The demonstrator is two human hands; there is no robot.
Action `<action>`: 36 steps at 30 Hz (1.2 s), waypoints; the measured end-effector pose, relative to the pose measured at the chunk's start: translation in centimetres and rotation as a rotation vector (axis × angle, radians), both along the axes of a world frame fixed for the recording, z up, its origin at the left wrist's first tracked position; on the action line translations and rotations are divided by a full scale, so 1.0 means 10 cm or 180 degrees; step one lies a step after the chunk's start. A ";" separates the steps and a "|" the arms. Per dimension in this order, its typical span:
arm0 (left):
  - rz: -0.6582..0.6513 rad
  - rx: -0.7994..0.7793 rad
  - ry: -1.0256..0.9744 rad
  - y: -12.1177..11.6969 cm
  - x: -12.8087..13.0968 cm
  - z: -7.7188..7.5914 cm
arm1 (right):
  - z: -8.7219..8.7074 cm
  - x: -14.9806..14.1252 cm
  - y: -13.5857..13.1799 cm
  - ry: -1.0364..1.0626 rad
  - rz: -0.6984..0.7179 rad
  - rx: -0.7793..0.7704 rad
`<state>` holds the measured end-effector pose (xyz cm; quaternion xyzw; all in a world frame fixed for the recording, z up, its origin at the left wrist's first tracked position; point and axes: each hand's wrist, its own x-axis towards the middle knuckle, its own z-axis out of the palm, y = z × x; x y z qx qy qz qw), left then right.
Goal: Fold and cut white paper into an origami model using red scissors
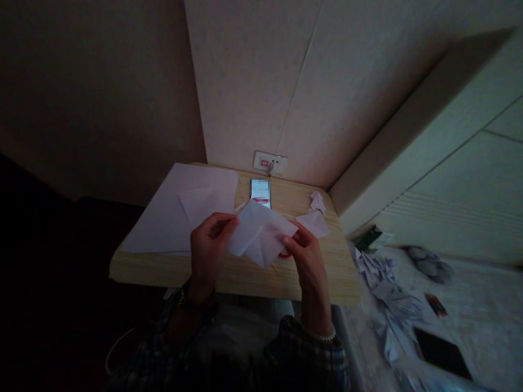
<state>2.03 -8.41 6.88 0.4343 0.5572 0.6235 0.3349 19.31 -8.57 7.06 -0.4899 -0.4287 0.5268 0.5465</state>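
Held up above the small wooden table is a white sheet of paper with fold creases. My left hand pinches its left edge between thumb and fingers. On the opposite side my right hand grips the right corner the same way. Just behind the paper lies a phone with its screen lit. A red ring-shaped piece shows partly beneath the paper near my right fingers; the rest of it is hidden.
White paper sheets lie on the table's left. At its right are a square paper and a folded paper shape. A wall socket holds a plug. Several folded papers and a dark tablet-like object rest on the bed-like surface at right.
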 end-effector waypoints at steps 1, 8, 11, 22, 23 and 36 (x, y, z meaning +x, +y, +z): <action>0.0011 0.0004 -0.0064 0.00 0.01 -0.01 | -0.02 -0.04 -0.01 0.0045 0.0033 -0.0045; 0.0093 -0.0090 -0.0275 -0.06 0.10 0.05 | -0.05 -0.35 -0.05 0.0099 -0.0183 -0.0112; 0.0120 -0.0088 -0.0281 -0.07 0.13 0.08 | 0.00 -0.39 -0.06 0.0111 -0.0374 -0.0177; 0.0083 0.0023 -0.0301 -0.07 0.12 0.07 | -0.01 -0.36 -0.06 -0.0121 -0.0456 0.0002; 0.0070 0.0011 -0.0285 -0.07 0.12 0.06 | -0.01 -0.37 -0.06 -0.0145 -0.0459 0.0018; -0.0566 -0.0166 -0.0319 -0.06 0.06 0.10 | 0.09 -0.26 -0.07 -0.0247 -0.0556 0.0036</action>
